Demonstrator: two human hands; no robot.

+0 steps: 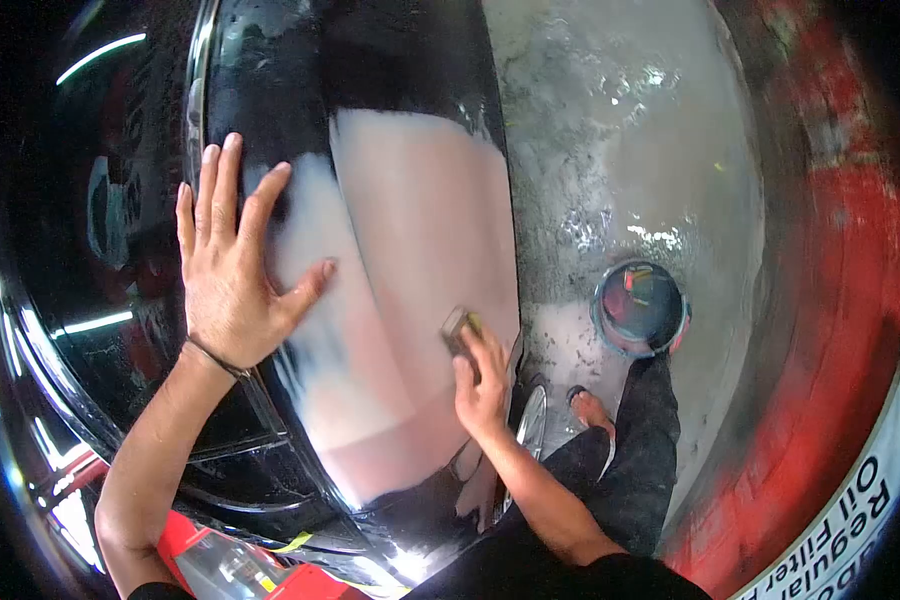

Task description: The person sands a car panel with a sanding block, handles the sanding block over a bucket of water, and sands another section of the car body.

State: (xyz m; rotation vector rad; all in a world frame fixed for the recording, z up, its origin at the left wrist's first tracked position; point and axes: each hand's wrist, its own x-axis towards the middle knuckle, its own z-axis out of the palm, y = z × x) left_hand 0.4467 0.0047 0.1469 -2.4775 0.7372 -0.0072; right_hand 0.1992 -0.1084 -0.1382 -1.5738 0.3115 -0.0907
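A black car body panel fills the middle of the view, with a large pale pinkish patch sanded or coated on it. My left hand lies flat with spread fingers on the panel, left of the patch. In my right hand is a small greyish-brown block, like a sanding block, pressed to the lower right part of the patch. My fingers cover part of the block, so its exact kind is hard to make out.
On the wet grey floor to the right stands a dark bucket of water. My sandalled foot is beside it. A red wall and a lettered sign border the right. A red-framed clear case sits lower left.
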